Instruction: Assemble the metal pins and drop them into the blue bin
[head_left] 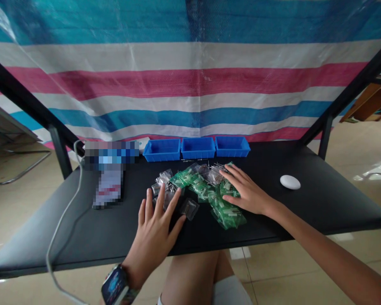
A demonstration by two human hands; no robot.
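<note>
A heap of small plastic bags lies in the middle of the black table (pixel 320 207): green bags (pixel 228 214) to the right and clear bags (pixel 163 180) to the left. My right hand (pixel 246 192) lies flat on the green bags, fingers spread. My left hand (pixel 157 231) rests flat on the table at the near edge of the clear bags, fingers stretched out, one clear bag (pixel 190 208) just beside the thumb. A watch is on my left wrist.
Three blue bins (pixel 197 148) stand in a row at the back of the table. A white oval object (pixel 290 182) lies at the right. A white cable (pixel 63 220) runs over the left side beside a blurred-out item. A striped tarp hangs behind.
</note>
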